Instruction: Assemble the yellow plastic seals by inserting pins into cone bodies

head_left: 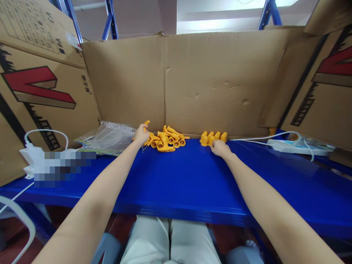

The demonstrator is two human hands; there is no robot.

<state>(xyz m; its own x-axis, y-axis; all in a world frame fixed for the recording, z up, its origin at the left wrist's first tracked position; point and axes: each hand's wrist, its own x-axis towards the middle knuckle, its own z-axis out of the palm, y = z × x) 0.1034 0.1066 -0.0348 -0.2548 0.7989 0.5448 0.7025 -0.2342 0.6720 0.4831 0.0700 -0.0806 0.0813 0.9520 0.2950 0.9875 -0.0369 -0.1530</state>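
Note:
My left hand (142,135) is raised at the left end of a loose pile, closed around a yellow plastic piece (146,124) whose tip sticks up past the fingers. Beneath and to the right lies the pile of yellow plastic pieces (164,139), several with round, cup-like ends that show a dark inside. Farther right, yellow plastic caps (204,139) stand upright in close rows near the cardboard. At the front of these rows is my right hand (221,148), fingers bent in against a front cap; the fingertips are partly hidden.
Clear plastic bags (111,137) lie left of the pile. A white power strip (299,147) with cables is at the right, and a white plug and cable (30,154) at the left. Cardboard walls (209,84) surround the blue tabletop (176,179).

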